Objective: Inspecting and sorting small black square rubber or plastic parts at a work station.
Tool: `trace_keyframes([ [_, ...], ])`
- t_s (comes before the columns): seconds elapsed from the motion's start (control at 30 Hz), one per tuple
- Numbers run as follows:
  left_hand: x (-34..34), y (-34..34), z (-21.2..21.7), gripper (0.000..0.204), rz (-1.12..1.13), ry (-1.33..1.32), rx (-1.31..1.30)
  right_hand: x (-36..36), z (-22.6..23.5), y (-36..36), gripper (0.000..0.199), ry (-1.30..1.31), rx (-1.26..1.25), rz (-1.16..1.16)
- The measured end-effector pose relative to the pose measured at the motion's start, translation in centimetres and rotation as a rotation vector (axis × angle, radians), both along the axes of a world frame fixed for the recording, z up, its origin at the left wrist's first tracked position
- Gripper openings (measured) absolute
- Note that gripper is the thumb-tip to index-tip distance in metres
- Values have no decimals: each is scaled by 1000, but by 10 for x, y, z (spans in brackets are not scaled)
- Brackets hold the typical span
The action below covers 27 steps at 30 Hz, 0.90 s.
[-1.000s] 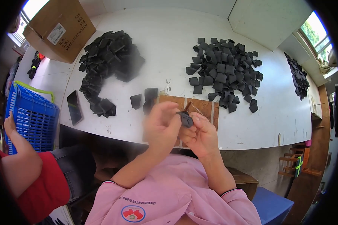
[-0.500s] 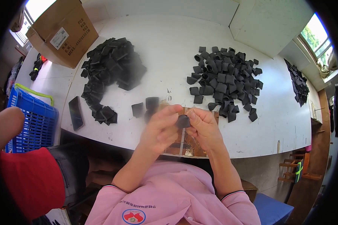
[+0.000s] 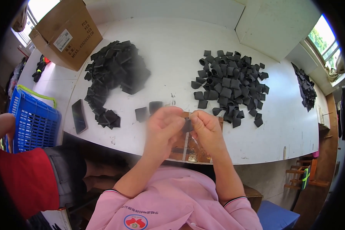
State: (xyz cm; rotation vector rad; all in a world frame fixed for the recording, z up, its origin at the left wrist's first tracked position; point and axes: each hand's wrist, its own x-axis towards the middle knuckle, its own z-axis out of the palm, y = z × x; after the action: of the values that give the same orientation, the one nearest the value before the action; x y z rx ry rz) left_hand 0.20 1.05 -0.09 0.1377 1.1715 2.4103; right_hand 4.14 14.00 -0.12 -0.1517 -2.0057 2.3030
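Between my two hands is a small black fabric piece [image 3: 187, 125], above a brown board [image 3: 179, 150] at the table's front edge. My left hand [image 3: 163, 128] is closed on its left side, thumb against the fingers. On the other side, my right hand [image 3: 205, 130] pinches it between thumb and bent fingers. Just beyond my left hand lie two loose flat black pieces [image 3: 141, 114]. A large pile of flat black pieces [image 3: 115, 65] spreads at the left. To the right is a heap of black pieces [image 3: 230, 82], several curled into open loops.
A cardboard box [image 3: 67, 36] stands at the far left. A phone [image 3: 79, 116] and a blue plastic basket [image 3: 36, 124] are nearer. At the left edge stands a person in red [image 3: 30, 178]. More black pieces [image 3: 305, 86] lie far right; a blue stool [image 3: 278, 215] is below.
My left hand has turned and its fingers have shifted around the black piece, which now shows less between my hands. At the left, the other person's arm has moved lower.
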Motion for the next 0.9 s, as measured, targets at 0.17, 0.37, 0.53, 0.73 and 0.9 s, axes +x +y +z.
trace_keyframes([
  [0.17, 1, 0, 2, 21, -19, -3, -17, 4, -4, 3, 22, 47, 79, -17],
  [0.37, -7, -8, -18, 13, -260, -370, 475, 0, 1, 6, 23, 75, -24, 93],
  [0.53, 1, 2, -3, 14, -46, -118, 92, -4, -7, 12, 19, 37, -11, 95],
  [0.73, -12, -4, 13, 27, 192, 755, -275, 5, -3, 10, 11, 388, 330, -232],
  [0.9, -14, -4, 14, 17, 48, 904, -389, 20, 5, 4, 33, 505, 648, -221],
])
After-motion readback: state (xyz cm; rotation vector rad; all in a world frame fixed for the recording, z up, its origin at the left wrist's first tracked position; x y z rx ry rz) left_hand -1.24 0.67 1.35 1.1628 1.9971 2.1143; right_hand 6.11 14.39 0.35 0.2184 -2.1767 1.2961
